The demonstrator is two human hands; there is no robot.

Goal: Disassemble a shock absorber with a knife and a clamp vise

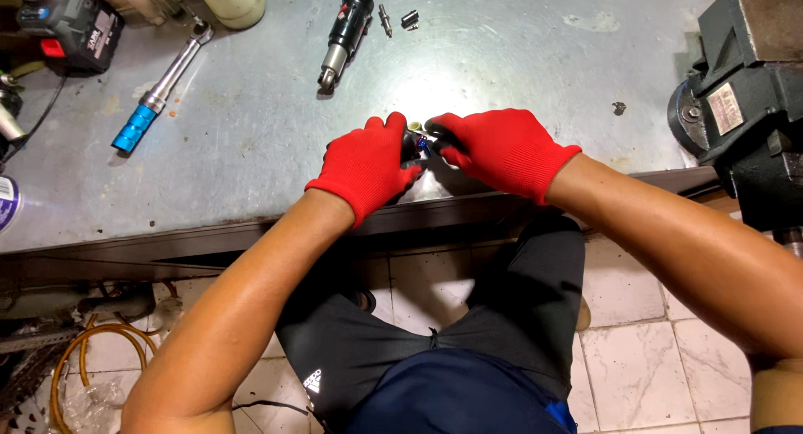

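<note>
Grey metal counter (519, 58), scuffed. Far left: blue-handled torque wrench (159, 91), lying flat. Centre back: black shock absorber (345, 33), two small loose fittings (397, 18) beside it. Red-gloved left hand (368, 165) and right hand (500, 150) pinch one small dark part (418, 143) together, near counter's front edge. Far right: bench vise (744, 99).

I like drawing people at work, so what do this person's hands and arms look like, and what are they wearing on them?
Both the left hand and the right hand wear bright red knitted gloves, snug fitting, with stretchy cuffs that end at the wrists. No markings show on the gloves. Above the cuffs the forearms are bare: no sleeves, watch or bands in view.
</note>
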